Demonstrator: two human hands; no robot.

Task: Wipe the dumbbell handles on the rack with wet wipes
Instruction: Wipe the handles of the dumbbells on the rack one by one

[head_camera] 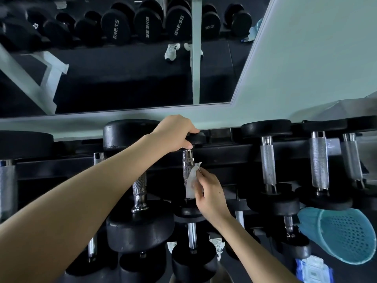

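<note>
A small dumbbell lies on the top tier of the black rack (224, 154), its knurled chrome handle (187, 164) pointing toward me. My left hand (175, 133) grips its far black head (196, 138) from above. My right hand (210, 196) pinches a white wet wipe (191, 183) and holds it against the right side of the handle's near half. The near head (187, 211) sits below my right hand, partly hidden by it.
More dumbbells line the rack: a large one (140, 188) to the left, three chrome-handled ones (268, 166) to the right, smaller ones on the lower tier. A teal perforated basket (344, 235) and a wipes pack (313, 271) lie lower right. A mirror (122, 78) stands behind the rack.
</note>
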